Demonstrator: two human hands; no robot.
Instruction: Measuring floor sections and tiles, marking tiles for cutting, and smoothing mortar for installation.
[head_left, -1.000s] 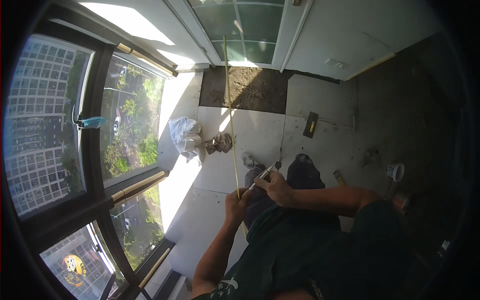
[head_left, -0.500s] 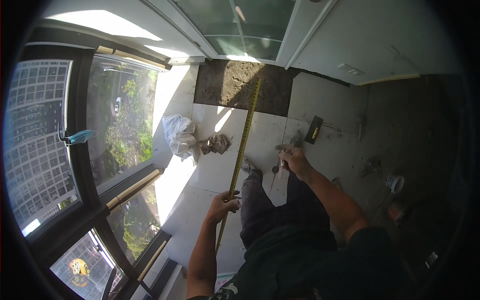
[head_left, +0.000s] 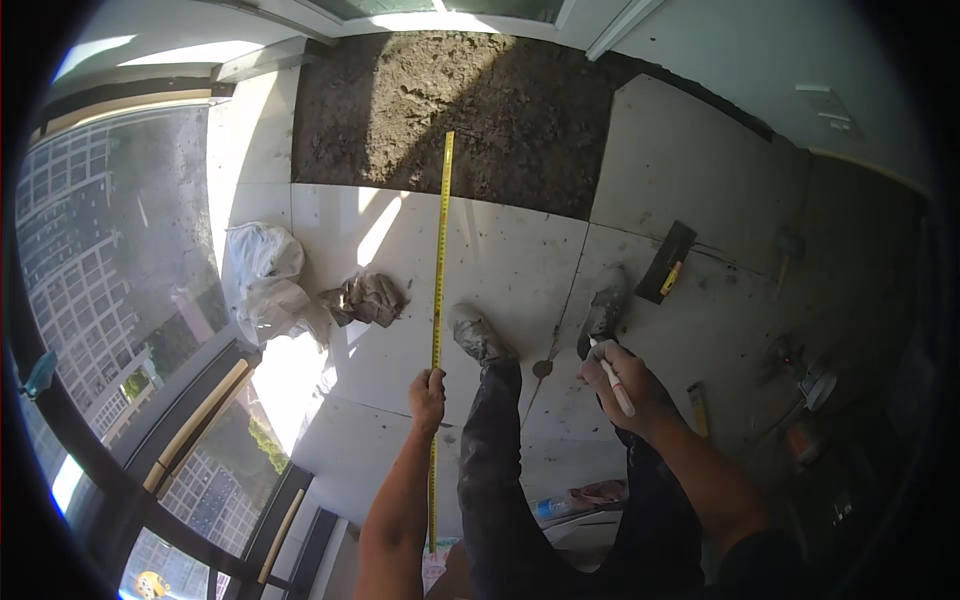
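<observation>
A long yellow tape measure (head_left: 443, 230) is drawn out over pale floor tiles (head_left: 510, 250). Its far end lies over a rough patch of grey-brown mortar (head_left: 370, 110). My left hand (head_left: 427, 402) is closed around the tape blade, left of my left shoe. In my right hand (head_left: 645, 395) is a slim white pen-like marker (head_left: 613, 380), its tip pointing away from me above my right shoe. The fingers are wrapped around it. Part of the tape's near end is hidden by my left forearm.
A black trowel with a yellow grip (head_left: 668, 262) lies right of my feet. White bags (head_left: 268, 270) and a crumpled brown sack (head_left: 365, 300) lie on the left, near the windows. A plastic bottle (head_left: 552, 508) sits behind my legs. A white container (head_left: 818, 385) stands in shadow.
The view has shifted toward the floor. My left hand has closed around the tape from a looser hold. My right hand has turned, and the marker now shows clearly.
</observation>
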